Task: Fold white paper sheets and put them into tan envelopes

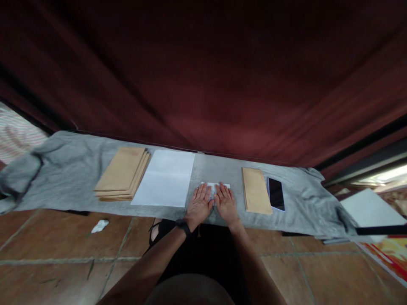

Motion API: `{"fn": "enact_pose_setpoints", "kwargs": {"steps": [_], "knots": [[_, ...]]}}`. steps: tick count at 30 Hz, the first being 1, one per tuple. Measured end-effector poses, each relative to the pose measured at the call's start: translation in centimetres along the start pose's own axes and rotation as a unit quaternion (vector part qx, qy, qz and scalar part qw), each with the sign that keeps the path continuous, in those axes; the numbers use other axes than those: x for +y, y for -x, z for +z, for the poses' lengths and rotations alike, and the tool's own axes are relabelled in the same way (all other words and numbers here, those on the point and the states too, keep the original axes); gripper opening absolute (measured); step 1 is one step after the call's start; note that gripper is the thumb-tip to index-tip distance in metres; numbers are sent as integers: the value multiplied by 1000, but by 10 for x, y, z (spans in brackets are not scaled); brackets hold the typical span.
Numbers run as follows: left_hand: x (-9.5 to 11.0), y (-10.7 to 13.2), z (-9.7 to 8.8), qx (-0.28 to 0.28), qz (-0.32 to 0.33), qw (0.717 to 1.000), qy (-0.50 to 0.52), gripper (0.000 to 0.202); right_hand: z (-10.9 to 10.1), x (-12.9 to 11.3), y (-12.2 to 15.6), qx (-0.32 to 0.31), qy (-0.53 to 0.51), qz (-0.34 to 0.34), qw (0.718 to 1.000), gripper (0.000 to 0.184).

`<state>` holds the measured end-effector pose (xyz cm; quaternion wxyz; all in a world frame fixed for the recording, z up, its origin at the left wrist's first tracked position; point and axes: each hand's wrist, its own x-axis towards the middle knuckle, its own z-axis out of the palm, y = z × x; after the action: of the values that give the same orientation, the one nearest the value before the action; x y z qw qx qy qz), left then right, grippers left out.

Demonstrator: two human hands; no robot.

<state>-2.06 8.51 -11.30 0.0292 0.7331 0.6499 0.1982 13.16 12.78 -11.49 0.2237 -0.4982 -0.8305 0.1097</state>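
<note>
Both hands lie flat and side by side on a small white piece of paper (213,185), which looks folded; most of it is hidden beneath them. My left hand (199,203) has its fingers stretched forward, and a dark band circles that wrist. Beside it, my right hand (225,204) also rests palm down with fingers extended. The two thumbs nearly meet over the paper. Left of the hands lies a stack of large white sheets (163,178). Brown envelopes (249,190) sit to the right of my right hand.
A thicker pile of brown envelopes (122,169) stands left of the white sheets. At right lies a phone (276,194) with a dark screen. Grey cloth (76,169) covers the narrow table. Behind it hangs a dark red curtain (206,106). A crumpled white scrap (100,225) is on the tiled floor.
</note>
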Motion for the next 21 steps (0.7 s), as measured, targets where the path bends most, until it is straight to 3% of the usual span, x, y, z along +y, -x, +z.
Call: {"fn": "enact_pose_setpoints", "kwargs": {"steps": [8,18,21], "knots": [[-4,5,-2,-13,-17,1000,-22,60,2,13,14,48,66,21,996,55],[-3,15,-3,-42,-29,998,-30,57,5,13,17,81,39,33,995,59],[2,29,-7,-45,9,999,-24,56,5,15,19,76,25,37,996,58]]}}
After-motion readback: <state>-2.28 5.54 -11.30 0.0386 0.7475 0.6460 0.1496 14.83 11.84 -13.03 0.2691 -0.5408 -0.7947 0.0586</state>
